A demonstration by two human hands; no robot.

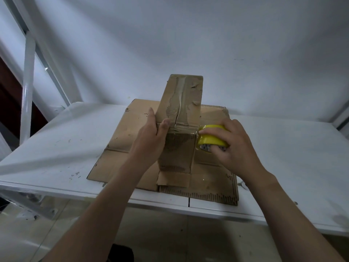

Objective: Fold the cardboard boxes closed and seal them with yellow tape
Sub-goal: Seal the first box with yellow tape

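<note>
Left hand (149, 137) grips the upright cardboard box (181, 118) at its near left edge. Right hand (232, 146) clasps the yellow tape roll (212, 138) against the box's right side.

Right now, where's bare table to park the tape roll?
Two bare patches of the white table: the wide one left of the flattened cardboard, and one right of it, past the right hand. Crowded mid-table: the upright box, the left hand gripping it and the tape roll at its right side.
</note>
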